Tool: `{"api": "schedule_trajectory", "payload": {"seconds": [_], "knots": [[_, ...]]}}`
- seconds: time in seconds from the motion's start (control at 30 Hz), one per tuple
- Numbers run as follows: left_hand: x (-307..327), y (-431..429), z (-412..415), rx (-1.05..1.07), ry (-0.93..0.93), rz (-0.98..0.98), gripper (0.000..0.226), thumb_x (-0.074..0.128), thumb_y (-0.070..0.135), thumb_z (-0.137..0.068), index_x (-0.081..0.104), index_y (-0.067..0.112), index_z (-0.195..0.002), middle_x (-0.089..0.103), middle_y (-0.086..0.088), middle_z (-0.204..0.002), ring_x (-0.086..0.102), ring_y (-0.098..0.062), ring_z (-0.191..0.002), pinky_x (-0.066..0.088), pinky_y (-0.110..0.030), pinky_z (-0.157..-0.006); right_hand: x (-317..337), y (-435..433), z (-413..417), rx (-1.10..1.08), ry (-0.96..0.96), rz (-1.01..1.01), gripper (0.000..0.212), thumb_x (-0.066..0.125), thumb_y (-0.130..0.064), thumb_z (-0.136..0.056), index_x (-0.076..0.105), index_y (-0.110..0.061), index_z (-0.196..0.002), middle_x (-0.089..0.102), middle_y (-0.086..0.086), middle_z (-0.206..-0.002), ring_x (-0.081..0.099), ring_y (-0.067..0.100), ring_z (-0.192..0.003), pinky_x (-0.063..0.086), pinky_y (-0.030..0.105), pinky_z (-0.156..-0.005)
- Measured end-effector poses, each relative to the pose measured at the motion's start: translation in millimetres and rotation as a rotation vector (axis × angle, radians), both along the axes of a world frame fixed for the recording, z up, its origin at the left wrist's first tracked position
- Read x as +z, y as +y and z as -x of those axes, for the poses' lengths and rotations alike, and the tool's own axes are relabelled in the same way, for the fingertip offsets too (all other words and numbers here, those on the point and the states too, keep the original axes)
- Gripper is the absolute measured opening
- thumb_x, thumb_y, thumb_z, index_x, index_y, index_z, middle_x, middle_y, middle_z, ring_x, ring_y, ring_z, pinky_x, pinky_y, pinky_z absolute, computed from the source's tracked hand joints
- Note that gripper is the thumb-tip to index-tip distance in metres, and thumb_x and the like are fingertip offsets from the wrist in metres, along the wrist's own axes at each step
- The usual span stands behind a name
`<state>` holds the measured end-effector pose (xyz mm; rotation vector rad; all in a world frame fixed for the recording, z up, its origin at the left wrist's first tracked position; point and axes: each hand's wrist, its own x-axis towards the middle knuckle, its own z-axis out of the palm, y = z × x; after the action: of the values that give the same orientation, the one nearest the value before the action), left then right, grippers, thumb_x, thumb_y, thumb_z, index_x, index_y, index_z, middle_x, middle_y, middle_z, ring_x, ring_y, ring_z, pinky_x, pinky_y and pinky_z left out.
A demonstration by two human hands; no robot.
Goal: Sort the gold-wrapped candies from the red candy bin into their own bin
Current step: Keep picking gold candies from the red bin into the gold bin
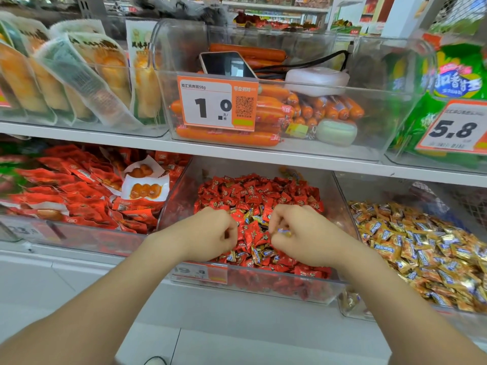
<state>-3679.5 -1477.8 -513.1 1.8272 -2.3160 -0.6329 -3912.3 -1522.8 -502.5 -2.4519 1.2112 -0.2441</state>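
Hovering over the red candy bin (175,204), a gold-wrapped candy (284,231) is pinched by the right hand (303,238); the left hand (210,233), at nine o'clock, is curled, its grasp unclear.

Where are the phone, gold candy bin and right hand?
phone (226,65), head view, middle of its dark screen.
gold candy bin (374,189), head view, bare clear back wall.
right hand (300,235), head view, back of the hand.

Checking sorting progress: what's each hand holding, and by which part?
Right hand pinches a gold candy by one end; left hand is curled, hold unclear.
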Motion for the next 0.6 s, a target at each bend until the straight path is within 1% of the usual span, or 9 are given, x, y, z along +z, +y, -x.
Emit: {"api": "schedule_trajectory", "payload": {"seconds": [0.03,0.1,0.17,0.27,0.33,0.4,0.47,0.53,0.6], "knots": [[-1.0,0.3,0.2,-0.001,-0.021,0.02,0.007,0.075,0.026,-0.093,0.078,0.023,-0.087,0.061,0.019,-0.054,0.059,0.007,-0.057,0.042,-0.016,-0.061,1.1,-0.5,-0.8,-0.008,-0.033,0.004,0.011,0.058,-0.025,-0.092,0.064,-0.028,-0.084,0.069,-0.005,-0.069,0.064,0.013,-0.064,0.055,0.035,-0.067],[-3.1,-0.8,0.1,0.016,-0.088,0.054,0.018,0.088,0.04,-0.08,0.079,0.028,-0.091,0.059,0.017,-0.057,0.057,0.002,-0.06,0.044,-0.024,-0.061,-0.6,-2.4,-3.2,-0.015,-0.046,0.01,0.02,0.054,-0.032,-0.094,0.065,-0.028,-0.077,0.07,-0.002,-0.067,0.064,0.018,-0.064,0.055,0.035,-0.069],[-3.6,-1.9,2.3,0.017,-0.171,0.093,0.025,0.09,0.042,-0.075,0.08,0.031,-0.094,0.055,0.019,-0.064,0.054,-0.001,-0.07,0.047,-0.029,-0.064,-7.2,-4.3,-5.7,0.001,-0.007,0.032,0.028,0.06,-0.052,-0.091,0.069,-0.03,-0.077,0.072,-0.01,-0.073,0.064,0.013,-0.076,0.054,0.037,-0.08],[-5.7,-2.2,7.1,0.015,-0.233,0.11,0.019,0.089,0.037,-0.074,0.078,0.03,-0.088,0.059,0.017,-0.071,0.057,-0.007,-0.078,0.046,-0.029,-0.061,-16.3,-2.1,-12.0,0.078,0.129,0.013,0.051,0.065,-0.082,-0.074,0.076,-0.037,-0.094,0.072,-0.021,-0.09,0.063,0.008,-0.094,0.056,0.042,-0.086],[-8.5,-3.3,6.9,0.012,-0.255,0.105,0.006,0.081,0.027,-0.077,0.076,0.026,-0.08,0.066,0.014,-0.072,0.062,-0.011,-0.076,0.053,-0.031,-0.06,-20.7,-1.2,-15.9,0.127,0.161,0.003,0.048,0.071,-0.076,-0.076,0.078,-0.035,-0.099,0.074,-0.018,-0.095,0.065,0.006,-0.092,0.058,0.041,-0.084],[-9.2,-4.3,3.8,0.002,-0.205,0.074,0.007,0.07,0.017,-0.078,0.073,0.022,-0.075,0.067,0.011,-0.071,0.064,-0.012,-0.074,0.059,-0.035,-0.063,-20.1,-2.9,-19.2,0.15,0.115,-0.001,0.035,0.08,-0.063,-0.079,0.079,-0.03,-0.09,0.073,-0.016,-0.081,0.064,0.0,-0.077,0.054,0.026,-0.076],[-6.3,-4.2,0.3,-0.004,-0.096,0.039,0.009,0.07,0.016,-0.081,0.071,0.021,-0.074,0.066,0.011,-0.071,0.061,-0.006,-0.072,0.053,-0.029,-0.063,-12.4,-3.0,-20.5,0.115,0.055,-0.019,0.034,0.08,-0.058,-0.082,0.074,-0.024,-0.08,0.065,-0.012,-0.065,0.055,0.002,-0.063,0.041,0.017,-0.066],[-1.2,-2.9,-2.2,0.009,0.016,0.062,0.01,0.072,0.022,-0.084,0.066,0.022,-0.075,0.066,0.009,-0.075,0.059,-0.005,-0.073,0.047,-0.024,-0.064,-3.4,-4.5,-17.1,0.023,-0.06,-0.061,0.038,0.072,-0.051,-0.09,0.066,-0.016,-0.077,0.06,-0.003,-0.06,0.047,0.005,-0.054,0.041,0.027,-0.059],[2.6,-0.7,-3.1,0.039,0.114,0.076,0.012,0.07,0.024,-0.087,0.061,0.022,-0.08,0.065,0.007,-0.075,0.056,-0.005,-0.067,0.045,-0.024,-0.062,3.8,-7.5,-8.5,-0.057,-0.153,-0.113,0.035,0.062,-0.04,-0.098,0.061,-0.009,-0.081,0.058,-0.004,-0.058,0.044,0.007,-0.049,0.041,0.031,-0.054]]}}
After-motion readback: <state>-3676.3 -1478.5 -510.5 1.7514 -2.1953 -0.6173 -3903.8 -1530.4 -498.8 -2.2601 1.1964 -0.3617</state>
